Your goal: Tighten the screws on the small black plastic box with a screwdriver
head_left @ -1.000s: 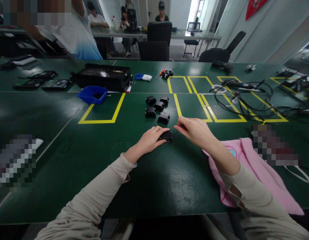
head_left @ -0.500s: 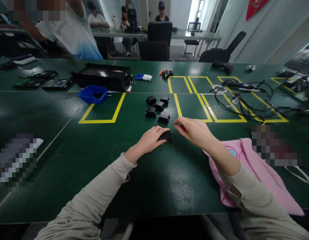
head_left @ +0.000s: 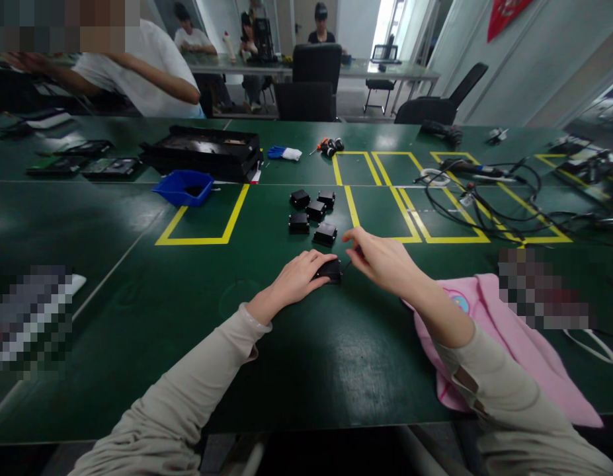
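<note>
My left hand (head_left: 300,277) is closed around a small black box (head_left: 330,270) on the green table, thumb at the near side and fingers over its top. Just right of that box is my right hand (head_left: 378,258), its fingertips pinching a thin dark rod (head_left: 346,266) that points at the box's right side. The palm hides most of the rod, so I cannot tell its exact kind. Beyond my hands several similar black boxes (head_left: 316,210) sit in a loose group.
A blue scoop-shaped bin (head_left: 184,187) and a large black case (head_left: 202,149) stand at the back left. Black cables (head_left: 485,192) lie at the right, beyond a pink cloth (head_left: 489,330). Yellow tape (head_left: 197,240) marks the table. A person in a white shirt (head_left: 157,73) is across it.
My right index finger has lifted slightly away from the thumb, and the hand has shifted a little. My left hand and the box stay put. The person across the table has lowered an arm.
</note>
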{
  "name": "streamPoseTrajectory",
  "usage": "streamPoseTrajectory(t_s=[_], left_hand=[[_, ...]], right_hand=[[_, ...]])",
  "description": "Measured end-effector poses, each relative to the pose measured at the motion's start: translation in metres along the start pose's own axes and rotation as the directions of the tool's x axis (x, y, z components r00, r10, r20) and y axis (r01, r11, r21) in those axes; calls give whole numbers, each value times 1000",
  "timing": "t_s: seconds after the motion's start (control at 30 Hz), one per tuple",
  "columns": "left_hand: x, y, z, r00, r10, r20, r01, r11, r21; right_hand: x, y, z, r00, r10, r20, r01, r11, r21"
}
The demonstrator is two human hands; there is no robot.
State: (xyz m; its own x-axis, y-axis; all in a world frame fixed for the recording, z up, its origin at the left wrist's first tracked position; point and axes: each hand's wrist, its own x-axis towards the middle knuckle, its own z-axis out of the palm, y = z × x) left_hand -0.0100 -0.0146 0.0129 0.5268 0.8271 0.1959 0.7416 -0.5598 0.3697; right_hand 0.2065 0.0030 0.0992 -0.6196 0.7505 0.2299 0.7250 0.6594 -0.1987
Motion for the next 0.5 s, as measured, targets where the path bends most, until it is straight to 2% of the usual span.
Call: streamPoseTrajectory(t_s=[0.5], left_hand=[[0, -1, 1, 1000, 8, -3, -7, 1000, 3]], right_hand=[[-1, -2, -3, 1000, 8, 5, -8, 1000, 3]])
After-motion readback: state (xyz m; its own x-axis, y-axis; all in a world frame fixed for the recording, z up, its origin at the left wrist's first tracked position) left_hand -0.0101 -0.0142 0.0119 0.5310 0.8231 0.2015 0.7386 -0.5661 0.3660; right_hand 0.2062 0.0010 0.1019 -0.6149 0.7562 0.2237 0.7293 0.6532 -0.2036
